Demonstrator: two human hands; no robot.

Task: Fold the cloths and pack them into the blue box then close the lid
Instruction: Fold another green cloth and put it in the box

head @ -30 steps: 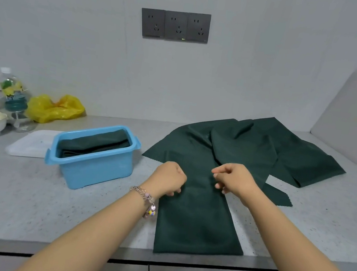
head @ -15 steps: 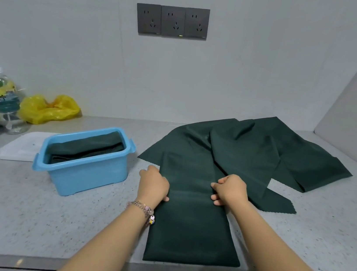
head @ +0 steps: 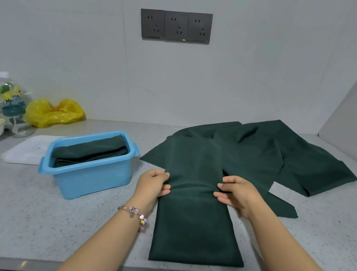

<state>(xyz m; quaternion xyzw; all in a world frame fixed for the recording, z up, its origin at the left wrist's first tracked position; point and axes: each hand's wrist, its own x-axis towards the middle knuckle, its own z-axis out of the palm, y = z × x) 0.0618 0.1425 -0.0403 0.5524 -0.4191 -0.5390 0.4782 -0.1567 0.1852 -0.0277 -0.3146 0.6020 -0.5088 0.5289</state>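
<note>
We are midway through folding a dark green cloth point(head: 193, 218) that lies as a long strip on the counter point(head: 24, 217), just to the right of the blue box point(head: 89, 175). Our left hand point(head: 153, 185) pinches the strip's left edge and our right hand point(head: 234, 195) pinches its right edge, both about halfway along, thumbs on top and fingers curled under, so a shallow crease runs across between them. To do this fold well, we judge that both hands should lift evenly and carry the cloth so that the ends meet, keeping the side edges in line and smoothing the fold flat before letting go; uneven pulling would skew the strip and make it a poor fit for the box. More green cloths point(head: 284, 157) lie spread and overlapping behind the strip, farther right of the box, not yet folded. The box stands open and already holds folded green cloth point(head: 90, 152) reaching nearly to its rim. A flat white lid point(head: 26, 150) lies on the counter just left of the box, touching or nearly touching it.
</note>
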